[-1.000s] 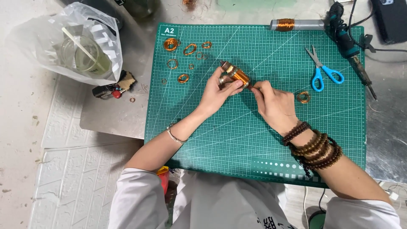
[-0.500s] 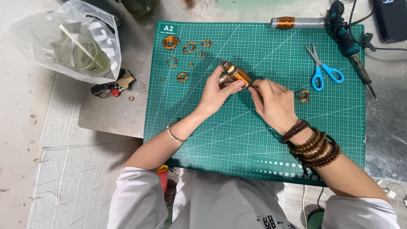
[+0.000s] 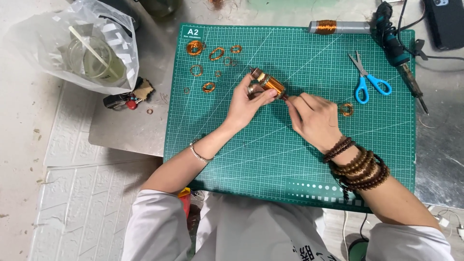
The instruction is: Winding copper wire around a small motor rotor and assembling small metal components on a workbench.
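My left hand (image 3: 247, 102) grips a small rod wound with copper wire (image 3: 268, 82), held tilted above the green cutting mat (image 3: 270, 159). My right hand (image 3: 313, 118) pinches the rod's lower right end with thumb and forefinger; what is between them is too small to tell. Several small copper wire coils (image 3: 209, 87) lie on the mat's upper left, and one more coil (image 3: 346, 109) lies just right of my right hand. Dark bead bracelets wrap my right wrist, and a thin bangle circles my left wrist.
Blue-handled scissors (image 3: 368, 79) and a soldering iron (image 3: 400, 55) lie at the mat's upper right. A grey tube wound with copper wire (image 3: 338, 27) lies along the top edge. A clear plastic bag with a glass jar (image 3: 92, 58) and a bunch of keys (image 3: 126, 99) sit left of the mat.
Both hands stay on the copper-wound rod with only slight finger shifts. The view has shifted slightly.
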